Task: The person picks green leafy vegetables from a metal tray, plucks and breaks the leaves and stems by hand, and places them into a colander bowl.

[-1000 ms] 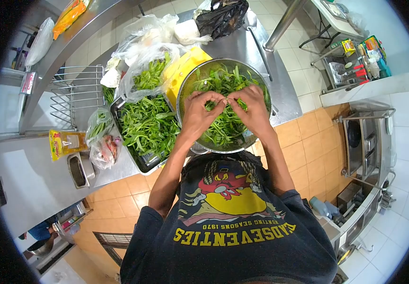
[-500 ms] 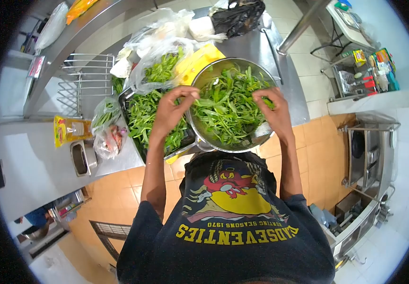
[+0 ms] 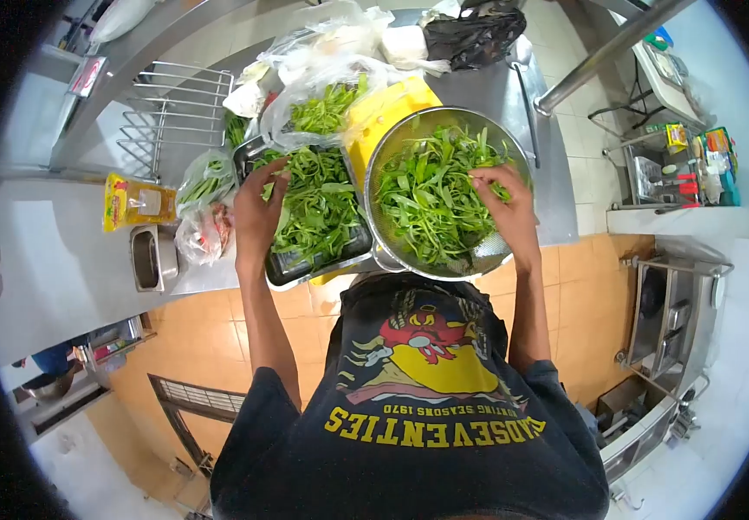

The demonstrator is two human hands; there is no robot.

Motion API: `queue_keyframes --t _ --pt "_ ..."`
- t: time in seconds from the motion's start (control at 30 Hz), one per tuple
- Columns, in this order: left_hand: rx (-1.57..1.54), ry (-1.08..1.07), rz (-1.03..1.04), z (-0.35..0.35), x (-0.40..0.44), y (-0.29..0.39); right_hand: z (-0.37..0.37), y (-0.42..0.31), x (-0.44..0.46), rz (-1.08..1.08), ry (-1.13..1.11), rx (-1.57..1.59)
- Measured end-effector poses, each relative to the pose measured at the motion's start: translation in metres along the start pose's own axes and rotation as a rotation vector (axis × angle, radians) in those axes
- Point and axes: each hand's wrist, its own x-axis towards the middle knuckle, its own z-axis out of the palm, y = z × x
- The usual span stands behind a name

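Note:
My left hand [image 3: 259, 204] is over the left side of a black tray [image 3: 283, 270], its fingers curled together beside the leafy greens [image 3: 318, 208] there. A bit of green shows by its fingertips, but what they hold is unclear. On the right stands a metal colander [image 3: 494, 258] with long-stemmed leafy greens [image 3: 431, 191] heaped inside. Above its right side, my right hand [image 3: 510, 204] pinches a green stem between thumb and fingers.
Behind the tray lie a yellow block-shaped thing [image 3: 383, 113], a clear bag of greens [image 3: 327, 108] and a black plastic bag [image 3: 474, 36]. A wire rack [image 3: 175, 113], yellow packet [image 3: 139, 202] and small steel container [image 3: 149, 260] are left. A long-handled utensil [image 3: 528, 100] lies right.
My left hand has moved left, from the colander's rim to the tray's far left side. My right hand stays at the colander's right side. The view has shifted slightly.

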Motion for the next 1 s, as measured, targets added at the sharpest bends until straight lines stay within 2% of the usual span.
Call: queue_keyframes --t 0.2,0.37,0.47,0.53,0.73,0.87,1.0 --pt "-0.158 -0.036 0.028 0.032 0.004 0.003 -0.007 0.006 -0.011 0.122 0.039 0.117" --pt "-0.335 -0.057 0.002 0.058 0.005 0.019 -0.008 0.005 -0.015 0.274 0.052 0.352" --pt "-0.424 -0.166 0.024 0.083 0.003 0.042 -0.005 0.005 -0.014 0.187 0.028 0.21" --pt "-0.437 -0.246 0.084 0.1 -0.001 0.057 0.0 0.011 -0.014 0.163 0.024 0.261" --pt "-0.577 -0.5 0.044 0.133 -0.014 0.109 0.004 -0.001 -0.011 0.112 0.058 0.273" --pt "-0.564 -0.524 -0.007 0.143 -0.017 0.117 0.006 -0.006 -0.014 0.11 0.05 0.289" --pt "-0.427 -0.266 0.16 0.122 -0.012 0.101 -0.003 -0.001 -0.016 0.119 0.046 0.216"
